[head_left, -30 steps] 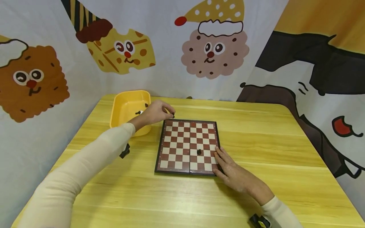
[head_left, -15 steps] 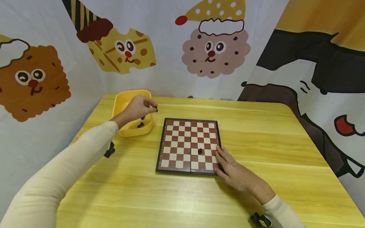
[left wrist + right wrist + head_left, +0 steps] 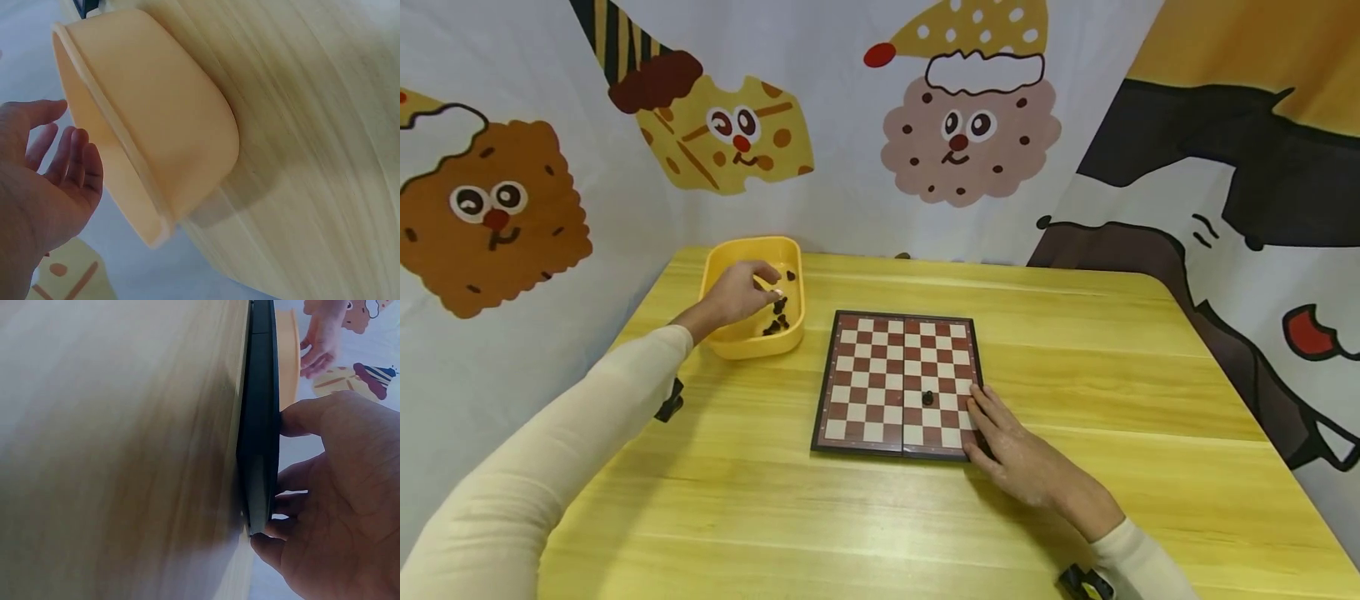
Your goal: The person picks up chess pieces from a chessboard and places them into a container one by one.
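Note:
My left hand (image 3: 741,292) hovers over the yellow plastic tray (image 3: 752,348), thumb and fingers parted and loosely bent. In the left wrist view nothing shows between those fingers, and the tray's wall (image 3: 150,106) stands beside them. Several small dark chess pieces (image 3: 772,327) lie inside the tray, and a whitish bit shows near the fingertips. My right hand (image 3: 1018,454) rests on the right edge of the red-and-white chessboard (image 3: 865,387), fingers fairly straight. On the board's right half stands one dark chess piece (image 3: 928,398). The right wrist view has the fingers touching the board's dark side (image 3: 259,406).
Board and tray sit apart on a yellow wood-grain table (image 3: 865,525), the tray at the back left. A cloth with cartoon figures (image 3: 850,125) hangs behind the table. Black wrist devices (image 3: 670,402) are worn on both sleeves.
My left hand has moved left from the board's far corner to above the tray. The dark chess piece it pinched is gone from its fingertips. The right hand stays on the board.

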